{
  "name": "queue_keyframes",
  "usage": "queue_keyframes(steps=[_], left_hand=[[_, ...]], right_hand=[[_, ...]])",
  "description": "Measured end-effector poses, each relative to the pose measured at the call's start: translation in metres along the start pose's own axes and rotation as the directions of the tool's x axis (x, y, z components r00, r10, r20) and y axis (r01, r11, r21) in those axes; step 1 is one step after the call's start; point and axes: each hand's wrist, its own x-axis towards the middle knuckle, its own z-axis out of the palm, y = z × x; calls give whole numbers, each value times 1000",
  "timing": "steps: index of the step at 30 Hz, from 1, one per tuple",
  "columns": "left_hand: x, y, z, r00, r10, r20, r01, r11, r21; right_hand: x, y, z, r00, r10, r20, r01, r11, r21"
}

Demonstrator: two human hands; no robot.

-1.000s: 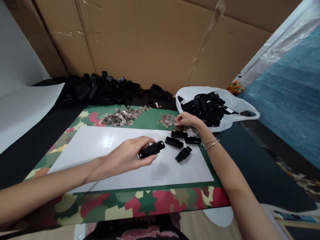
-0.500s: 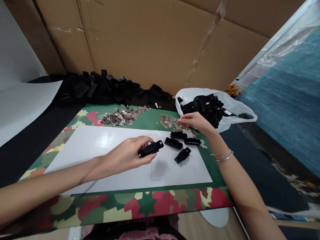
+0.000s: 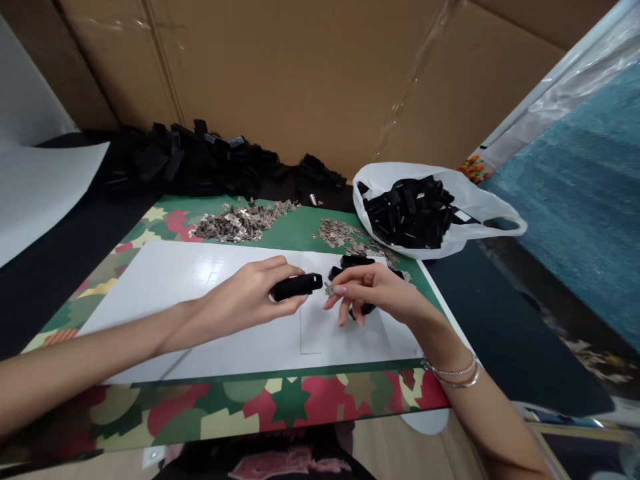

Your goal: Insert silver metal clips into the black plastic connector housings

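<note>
My left hand point(image 3: 265, 292) is closed round a small black plastic casing point(image 3: 297, 287), held above the white sheet point(image 3: 240, 347) with one end pointing right. Between thumb and fingertips of my right hand point(image 3: 375, 293) is a small flat metal piece point(image 3: 329, 289), close to the casing's right end but apart from it. Beneath and behind my right hand lie several more black casings point(image 3: 357, 261), partly hidden by it. Small metal pieces point(image 3: 340, 233) lie in a loose pile just beyond them.
A larger heap of metal pieces point(image 3: 240, 223) lies at the sheet's far edge. Many black parts point(image 3: 200, 160) are piled along the cardboard wall point(image 3: 290, 80). A white plastic bag point(image 3: 480, 230) full of black casings stands at the right. A small metal cylinder point(image 3: 313, 199) is at the back.
My right hand has moved from the metal pile towards me and left, now with a metal piece in its fingertips. My left hand still holds the casing, turned nearly level.
</note>
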Motion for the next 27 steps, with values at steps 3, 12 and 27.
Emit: queue_keyframes(steps=[3,12,27], left_hand=[[0,-1,-2,999,32,-11,-32,999,4],[3,5,-11,1000,12,-22,-13,998,-55],[1,29,-21,921,-365,134,387,828,-406]], right_hand=[[-2,-1,1,1000,26,-10,-26,1000,0],[-13,8,17,712,-702,-33,351,397,-848],[-23,9,14,481,-750,454,203,-408,-890]])
